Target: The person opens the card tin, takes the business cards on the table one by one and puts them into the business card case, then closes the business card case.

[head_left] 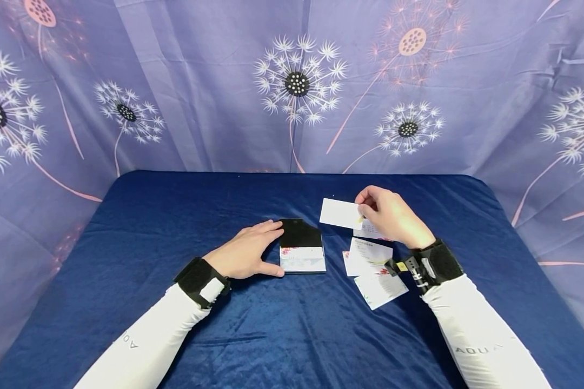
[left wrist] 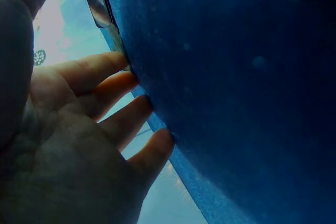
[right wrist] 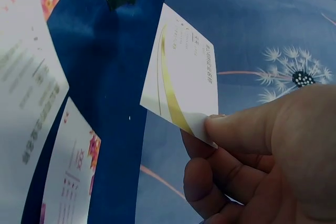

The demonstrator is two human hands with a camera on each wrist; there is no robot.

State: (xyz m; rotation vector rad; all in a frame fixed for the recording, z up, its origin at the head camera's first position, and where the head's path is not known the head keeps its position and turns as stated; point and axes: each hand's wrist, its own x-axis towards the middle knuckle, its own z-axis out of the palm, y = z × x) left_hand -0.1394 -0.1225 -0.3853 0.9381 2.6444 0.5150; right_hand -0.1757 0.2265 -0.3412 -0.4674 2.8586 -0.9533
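Between thumb and index finger, my right hand (head_left: 394,219) pinches a white business card (head_left: 340,213) above the table. In the right wrist view that business card (right wrist: 186,72) shows a curved gold stripe and small print. My left hand (head_left: 245,253) rests at the left side of a black card case (head_left: 299,232), its fingers fairly straight and fingertips and thumb touching the edge. The case lies with its flap folded back, and cards with a red flower pattern (head_left: 302,260) sit in its pocket. Only a corner of the case (left wrist: 94,3) shows in the left wrist view.
Several loose business cards (head_left: 370,251) lie overlapping to the right of the case, one (head_left: 382,292) turned at an angle nearest me. Another card (head_left: 367,231) is partly hidden under the right hand. Dark blue cloth (head_left: 253,324) covers the table; a purple dandelion-print curtain (head_left: 214,108) hangs behind.
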